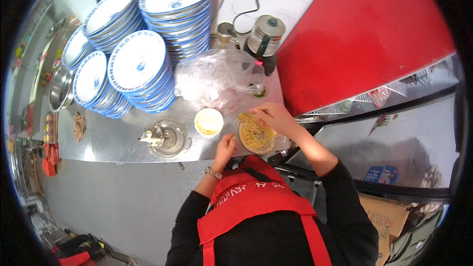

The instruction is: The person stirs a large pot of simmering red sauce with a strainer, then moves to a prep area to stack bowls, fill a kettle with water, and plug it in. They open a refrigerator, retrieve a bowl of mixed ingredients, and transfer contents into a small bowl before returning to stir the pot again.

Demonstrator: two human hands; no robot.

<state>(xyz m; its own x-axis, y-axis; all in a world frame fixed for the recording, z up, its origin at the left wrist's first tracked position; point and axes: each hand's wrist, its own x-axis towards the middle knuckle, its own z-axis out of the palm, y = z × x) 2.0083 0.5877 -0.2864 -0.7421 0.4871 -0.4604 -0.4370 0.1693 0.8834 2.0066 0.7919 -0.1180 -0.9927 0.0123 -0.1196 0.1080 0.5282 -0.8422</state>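
Note:
My right hand point(271, 118) is over the upper right edge of a round container of yellowish crumbly food point(255, 136), its fingers bent down; whether they hold anything cannot be told. My left hand point(225, 147), with a bracelet or watch at the wrist, rests near the table's front edge, left of that container, fingers curled. A white round tub point(209, 122) with yellowish contents stands just beyond it. Farther left is a clear glass dish point(168, 138) with a pale, smeared item across its left side. A small container of chopped greens point(258, 91) sits behind the yellowish food.
Tall stacks of blue-rimmed white bowls point(137, 61) fill the back left of the metal table point(122, 144). Clear plastic bags point(210, 77) lie at the middle back, beside an electric kettle point(266, 37). A steel bowl point(61, 90) is far left. A red panel point(354, 37) borders the right.

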